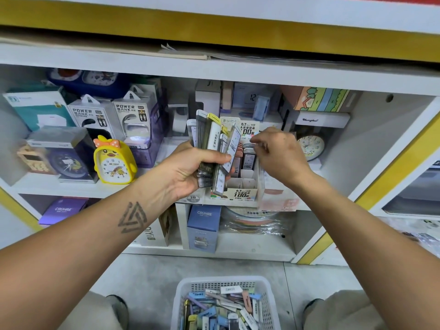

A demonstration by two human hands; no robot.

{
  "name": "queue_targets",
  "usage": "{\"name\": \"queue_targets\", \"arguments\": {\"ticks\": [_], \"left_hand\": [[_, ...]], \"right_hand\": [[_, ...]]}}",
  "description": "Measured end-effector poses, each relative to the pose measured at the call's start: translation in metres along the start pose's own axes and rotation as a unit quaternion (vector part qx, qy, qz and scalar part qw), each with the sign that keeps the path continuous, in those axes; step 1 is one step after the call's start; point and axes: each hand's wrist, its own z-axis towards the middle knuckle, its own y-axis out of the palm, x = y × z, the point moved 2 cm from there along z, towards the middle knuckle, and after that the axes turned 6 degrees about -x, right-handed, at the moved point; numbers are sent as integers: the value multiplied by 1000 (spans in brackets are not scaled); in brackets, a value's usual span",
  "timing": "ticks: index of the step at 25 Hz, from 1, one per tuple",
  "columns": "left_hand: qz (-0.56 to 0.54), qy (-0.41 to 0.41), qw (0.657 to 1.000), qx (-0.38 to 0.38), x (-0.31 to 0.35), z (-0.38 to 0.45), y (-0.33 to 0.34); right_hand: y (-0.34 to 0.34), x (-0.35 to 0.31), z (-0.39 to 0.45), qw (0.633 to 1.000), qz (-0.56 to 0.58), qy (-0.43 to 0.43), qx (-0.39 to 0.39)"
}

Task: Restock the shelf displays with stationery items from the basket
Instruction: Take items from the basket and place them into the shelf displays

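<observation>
Head view: left hand (190, 167) grips lead cases (214, 144); right hand (281, 153) pinches one (249, 146).

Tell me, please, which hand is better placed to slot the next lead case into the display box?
Right hand: it's already over the display box, while the left hand grips the lead cases.

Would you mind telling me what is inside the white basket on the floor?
The white basket holds a loose pile of small stationery packs in blue, white, pink and purple. What lies beneath the top layer is covered, and the frame edge cuts off the basket's near end.
</observation>
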Motion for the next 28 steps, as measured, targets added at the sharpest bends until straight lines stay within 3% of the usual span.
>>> {"name": "queue_targets", "arguments": {"ticks": [2, 4, 6, 9, 12, 14, 16, 20, 28], "left_hand": [[11, -4, 1000, -11, -1, 0, 2], [10, -9, 1000, -26, -3, 0, 6], [-5, -14, 999, -41, -5, 0, 9], [-16, -10, 1000, -18, -7, 1, 7], [-20, -9, 1000, 6, -4, 2, 1], [-20, -7, 1000, 15, -1, 3, -2], [-18, 0, 1000, 14, 1, 4, -4], [-25, 5, 1000, 12, 1, 5, -5], [-35, -6, 999, -9, -3, 1, -2]], "right_hand": [[-2, -6, 3, 971, 227, 79, -20], [-2, -13, 1, 890, 430, 140, -66], [-4, -15, -1, 852, 499, 141, -72], [-13, -4, -1, 840, 518, 158, -26], [-22, 11, 3, 896, 419, 146, 13], [-21, 13, 3, 959, 262, 106, 5], [-16, 11, -1, 993, 115, 36, 7], [-11, 7, -2, 997, 37, -45, 58], [2, 0, -2, 994, -93, -53, -3]]}}
